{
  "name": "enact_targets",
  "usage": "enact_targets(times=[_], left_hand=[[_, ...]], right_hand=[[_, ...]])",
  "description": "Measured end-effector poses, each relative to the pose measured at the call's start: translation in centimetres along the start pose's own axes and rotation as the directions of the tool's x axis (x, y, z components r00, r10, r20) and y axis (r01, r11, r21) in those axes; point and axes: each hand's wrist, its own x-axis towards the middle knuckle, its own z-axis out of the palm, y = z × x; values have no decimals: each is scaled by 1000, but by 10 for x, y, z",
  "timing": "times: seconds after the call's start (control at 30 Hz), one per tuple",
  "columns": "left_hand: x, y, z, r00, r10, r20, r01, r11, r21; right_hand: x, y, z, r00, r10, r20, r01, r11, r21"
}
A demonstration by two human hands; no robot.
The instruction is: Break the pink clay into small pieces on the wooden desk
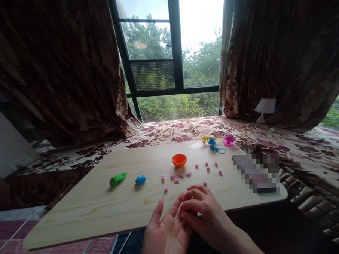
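My left hand (169, 233) is held palm up at the table's front edge, its fingers stretched out and its thumb apart. Over its fingertips my right hand (202, 211) curls, thumb and fingertips pressed together against the left fingers. Whatever lies in that pinch, if anything, is hidden. Just beyond the hands sits a small pink lump (205, 183), which looks like modelling clay. Several more pink lumps (176, 181) are scattered over the middle of the table. Behind them stands an orange bowl (179, 161).
A green clay-like piece (118, 179) and a blue one (140, 179) lie on the left of the wooden table (85, 205). Yellow (206, 139), blue (211, 143) and pink (229, 140) shaped pieces stand at the back right. A blurred-out flat object (256, 173) lies at the right edge.
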Motion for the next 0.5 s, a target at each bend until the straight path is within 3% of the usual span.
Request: enact_targets(times=[0.13,0.23,0.37,0.5], left_hand=[[2,3,0,996,19,-90,-15,999,48],[3,6,0,985,25,-170,-12,997,74],[4,8,-3,977,27,-213,-11,997,73],[6,9,-9,974,30,-226,-19,998,52]], right_hand=[[9,22,-3,998,26,-52,-32,991,-130],[23,56,-13,984,93,-152,-143,921,-363],[38,91,-22,992,97,-84,-126,852,-508],[41,98,-22,995,92,-36,-97,831,-548]])
